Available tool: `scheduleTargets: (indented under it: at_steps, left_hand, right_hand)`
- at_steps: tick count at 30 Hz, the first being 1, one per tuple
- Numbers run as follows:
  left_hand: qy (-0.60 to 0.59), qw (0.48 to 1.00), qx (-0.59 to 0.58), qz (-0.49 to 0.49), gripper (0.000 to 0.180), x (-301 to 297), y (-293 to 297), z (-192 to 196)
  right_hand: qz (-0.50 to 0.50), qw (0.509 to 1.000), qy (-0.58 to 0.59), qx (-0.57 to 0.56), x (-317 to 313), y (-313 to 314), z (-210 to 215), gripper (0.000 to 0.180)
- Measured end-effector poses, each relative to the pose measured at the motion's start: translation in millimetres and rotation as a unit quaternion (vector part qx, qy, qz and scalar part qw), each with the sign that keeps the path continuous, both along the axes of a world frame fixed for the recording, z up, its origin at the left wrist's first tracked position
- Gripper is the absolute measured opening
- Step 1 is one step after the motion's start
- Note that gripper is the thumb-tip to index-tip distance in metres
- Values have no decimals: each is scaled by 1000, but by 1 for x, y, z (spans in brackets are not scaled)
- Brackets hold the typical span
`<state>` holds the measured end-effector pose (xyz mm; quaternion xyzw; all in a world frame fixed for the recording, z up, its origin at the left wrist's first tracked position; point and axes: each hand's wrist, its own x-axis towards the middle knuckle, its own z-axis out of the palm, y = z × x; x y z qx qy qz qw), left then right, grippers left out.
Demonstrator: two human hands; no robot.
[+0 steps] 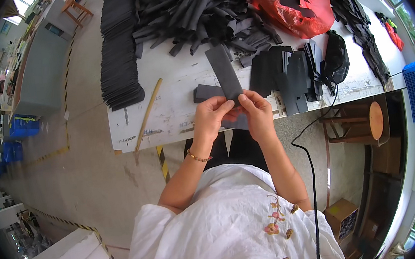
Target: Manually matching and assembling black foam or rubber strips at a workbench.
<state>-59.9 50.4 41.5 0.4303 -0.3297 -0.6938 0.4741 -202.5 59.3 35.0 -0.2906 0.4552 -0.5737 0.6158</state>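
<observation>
A long dark grey flat strip [224, 71] sticks up and away from me over the white worktable [174, 90]. Both hands pinch its near end: my left hand [211, 116] on the left side, my right hand [257, 112] on the right, thumbs close together. More grey strips [207, 91] lie flat on the table just behind my left hand. A fanned stack of similar dark pieces [287, 74] stands to the right of the held strip.
A tall neat stack of dark sheets [118, 48] runs along the table's left edge, beside a wooden stick [149, 116]. A heap of curled dark pieces [196, 10], a red plastic bag [300, 0], a black bag [336, 57], a round wooden stool [361, 122] and a black cable [311, 169] lie around.
</observation>
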Motion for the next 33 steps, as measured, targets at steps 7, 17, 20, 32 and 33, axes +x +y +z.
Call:
scheduleTargets:
  at_steps: [7,17,20,32,33]
  left_hand:
    - [-2,998,-9,-54,25,8,6,-14]
    - [-85,990,-16,110,30,69,25,-45]
    - [-60,989,-1,138,25,57,29,-41]
    - [-516,755,-403,-24,49,48,35,-47]
    - [-517,753,-405,-38,49,50,36,-60]
  right_hand:
    - [42,998,-46,27,-14,0,-7,19]
    - [196,918,333,87,-46,29,9,23]
    - [146,906,388,83,-40,37,-11,24]
    - [-7,806,580,-119,-26,43,-35,29]
    - [24,832,551,-60,-26,44,-39,30]
